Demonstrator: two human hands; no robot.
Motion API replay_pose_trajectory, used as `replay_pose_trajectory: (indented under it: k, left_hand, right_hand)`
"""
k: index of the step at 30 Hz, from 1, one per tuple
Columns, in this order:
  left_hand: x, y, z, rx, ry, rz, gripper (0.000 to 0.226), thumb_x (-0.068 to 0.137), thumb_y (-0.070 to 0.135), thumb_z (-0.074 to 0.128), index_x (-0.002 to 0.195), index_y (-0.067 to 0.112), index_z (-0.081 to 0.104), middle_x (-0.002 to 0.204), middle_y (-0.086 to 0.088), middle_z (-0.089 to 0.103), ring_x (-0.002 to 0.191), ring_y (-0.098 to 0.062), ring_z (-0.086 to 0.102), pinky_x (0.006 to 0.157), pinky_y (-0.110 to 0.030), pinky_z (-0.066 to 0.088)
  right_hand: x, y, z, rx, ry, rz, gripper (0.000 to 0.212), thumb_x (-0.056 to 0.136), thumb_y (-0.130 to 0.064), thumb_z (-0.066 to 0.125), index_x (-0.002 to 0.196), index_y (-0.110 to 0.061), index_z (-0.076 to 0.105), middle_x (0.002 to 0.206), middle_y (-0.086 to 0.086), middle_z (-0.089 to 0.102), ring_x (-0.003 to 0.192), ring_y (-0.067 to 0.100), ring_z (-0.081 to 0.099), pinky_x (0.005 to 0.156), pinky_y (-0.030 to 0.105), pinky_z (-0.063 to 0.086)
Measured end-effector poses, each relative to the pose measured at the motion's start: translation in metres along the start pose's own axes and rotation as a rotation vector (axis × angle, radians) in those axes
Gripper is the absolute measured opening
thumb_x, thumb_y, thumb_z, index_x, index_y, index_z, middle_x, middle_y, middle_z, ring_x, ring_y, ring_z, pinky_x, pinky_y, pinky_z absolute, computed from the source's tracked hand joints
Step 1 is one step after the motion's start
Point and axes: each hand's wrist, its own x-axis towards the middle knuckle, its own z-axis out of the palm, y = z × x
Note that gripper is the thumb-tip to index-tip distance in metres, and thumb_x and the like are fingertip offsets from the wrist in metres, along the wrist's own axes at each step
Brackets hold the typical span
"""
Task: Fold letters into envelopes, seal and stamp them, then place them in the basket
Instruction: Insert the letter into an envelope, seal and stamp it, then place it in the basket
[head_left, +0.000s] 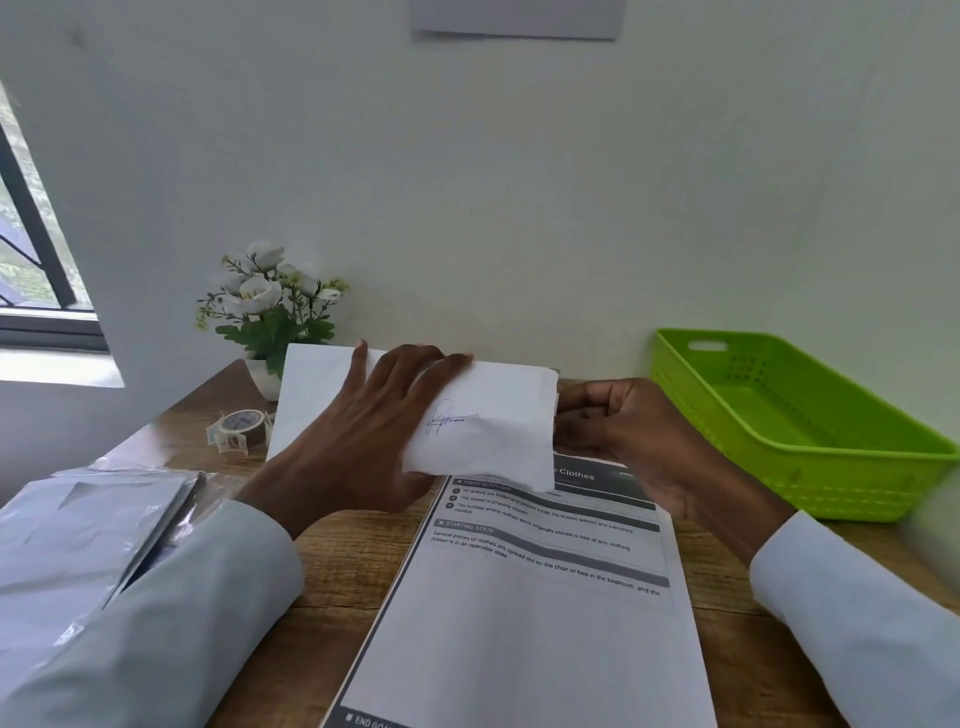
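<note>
folded letter: a white folded paper letter (488, 421) with a blue pen scribble on it, held up in the air above the desk, in the middle of the view.
envelope: a white paper envelope (311, 395) just to the left of the folded letter, touching it. the letter's left end is hidden by the hand, so i cannot tell how far it sits inside the envelope.
left hand: the left hand (363, 431) lies across the spot where the envelope meets the folded letter. its fingers are long and spread on top, and the thumb goes under, so it holds both papers.
right hand: the right hand (618, 431) is at the right end of the folded letter. its fingers are curled and pinch that end.
sleeves: both arms wear pale grey-white sleeves (156, 623).
printed sheet: a big white printed paper sheet (524, 613) with grey bars and black words lies flat on the desk, right below the folded letter.
basket: a bright green plastic basket (810, 467) with little holes sits to the right of the folded letter, past the right hand.
stamps: a small roll of paper stamps (239, 428) sits to the left of the folded letter, near the envelope's edge.
flower pot: a small white pot of white fake flowers (270, 306) stands behind and left of the folded letter, by the wall.
plastic pack: a clear plastic pack of white envelopes (78, 530) lies far left of the folded letter, partly under the left sleeve.
desk: a brown wooden desk (343, 571) holds all of it.
</note>
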Motion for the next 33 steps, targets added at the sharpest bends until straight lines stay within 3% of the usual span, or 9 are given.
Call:
replay_pose_trajectory:
  k: [4, 8, 14, 16, 19, 21, 25, 30, 33]
  left_hand:
    - [0.0, 0.003, 0.0, -0.023, 0.007, 0.011, 0.107, 0.067, 0.06, 0.065, 0.153, 0.019, 0.016, 0.142, -0.009, 0.037, 0.133, -0.027, 0.033, 0.112, -0.067, 0.021]
    - [0.001, 0.01, 0.0, -0.065, 0.003, 0.023, 0.106, 0.07, 0.063, 0.061, 0.154, 0.02, 0.012, 0.142, -0.008, 0.036, 0.133, -0.026, 0.032, 0.115, -0.062, 0.016]
    - [0.002, 0.014, -0.001, -0.042, 0.003, 0.009, 0.107, 0.072, 0.067, 0.061, 0.154, 0.021, 0.011, 0.143, -0.008, 0.035, 0.135, -0.026, 0.031, 0.116, -0.064, 0.012]
    - [0.003, 0.013, -0.004, -0.047, 0.043, -0.026, 0.105, 0.073, 0.069, 0.057, 0.154, 0.019, 0.013, 0.143, -0.009, 0.035, 0.135, -0.027, 0.032, 0.115, -0.066, 0.013]
    - [0.007, 0.014, -0.012, -0.092, 0.172, -0.112, 0.105, 0.07, 0.063, 0.063, 0.152, 0.014, 0.019, 0.14, -0.013, 0.036, 0.131, -0.031, 0.035, 0.111, -0.07, 0.02]
    - [0.011, 0.016, -0.019, -0.124, 0.278, -0.164, 0.106, 0.067, 0.059, 0.069, 0.15, 0.011, 0.023, 0.138, -0.014, 0.036, 0.127, -0.032, 0.036, 0.105, -0.069, 0.029]
    - [0.018, 0.028, -0.027, -0.181, 0.455, -0.194, 0.109, 0.066, 0.059, 0.076, 0.147, 0.005, 0.026, 0.135, -0.013, 0.034, 0.123, -0.03, 0.036, 0.101, -0.061, 0.036]
    - [0.018, 0.038, -0.024, -0.414, 0.472, -0.186, 0.13, 0.057, 0.074, 0.073, 0.151, 0.011, 0.009, 0.136, -0.002, 0.026, 0.124, -0.016, 0.03, 0.1, -0.031, 0.036]
    - [0.017, 0.036, -0.023, -0.631, 0.458, -0.205, 0.121, 0.06, 0.066, 0.076, 0.151, 0.023, 0.008, 0.125, 0.006, 0.032, 0.115, -0.005, 0.039, 0.096, -0.009, 0.033]
  right_hand:
    - [0.0, 0.004, 0.002, 0.004, 0.039, 0.012, 0.015, 0.08, 0.007, 0.072, 0.094, 0.009, 0.072, 0.079, 0.011, 0.076, 0.065, 0.017, 0.072, 0.059, 0.022, 0.057]
    - [0.002, 0.013, 0.023, 0.0, 0.118, -0.004, 0.018, 0.087, 0.007, 0.065, 0.092, -0.005, 0.078, 0.084, 0.014, 0.078, 0.066, 0.022, 0.069, 0.052, 0.024, 0.052]
    - [0.002, 0.017, 0.032, -0.044, 0.181, -0.012, 0.023, 0.091, 0.003, 0.058, 0.083, -0.006, 0.078, 0.068, 0.017, 0.068, 0.046, 0.019, 0.047, 0.041, 0.02, 0.034]
    - [0.002, 0.011, 0.025, 0.04, 0.247, -0.077, 0.015, 0.092, -0.015, 0.067, 0.088, -0.005, 0.077, 0.069, 0.012, 0.069, 0.052, 0.019, 0.052, 0.048, 0.025, 0.042]
    - [0.002, 0.005, 0.013, 0.248, 0.289, -0.191, 0.061, 0.075, -0.059, 0.069, 0.103, -0.005, 0.072, 0.084, 0.006, 0.073, 0.066, 0.016, 0.065, 0.059, 0.03, 0.052]
    - [0.0, 0.004, 0.011, 0.264, 0.169, -0.239, 0.082, 0.064, -0.071, 0.072, 0.119, -0.011, 0.065, 0.108, 0.008, 0.073, 0.088, 0.02, 0.071, 0.071, 0.035, 0.057]
    - [-0.007, 0.004, 0.034, 0.115, -0.008, -0.309, 0.066, 0.073, -0.036, 0.082, 0.128, -0.011, 0.058, 0.118, 0.009, 0.072, 0.11, 0.026, 0.069, 0.089, 0.042, 0.057]
    - [-0.011, -0.004, 0.043, 0.133, 0.165, -0.48, 0.025, 0.082, -0.009, 0.077, 0.107, -0.013, 0.073, 0.1, 0.007, 0.078, 0.096, 0.028, 0.073, 0.088, 0.047, 0.058]
    - [-0.009, -0.005, 0.028, 0.043, 0.283, -0.54, 0.016, 0.08, -0.009, 0.079, 0.09, -0.021, 0.075, 0.082, -0.005, 0.078, 0.078, 0.016, 0.073, 0.073, 0.035, 0.06]
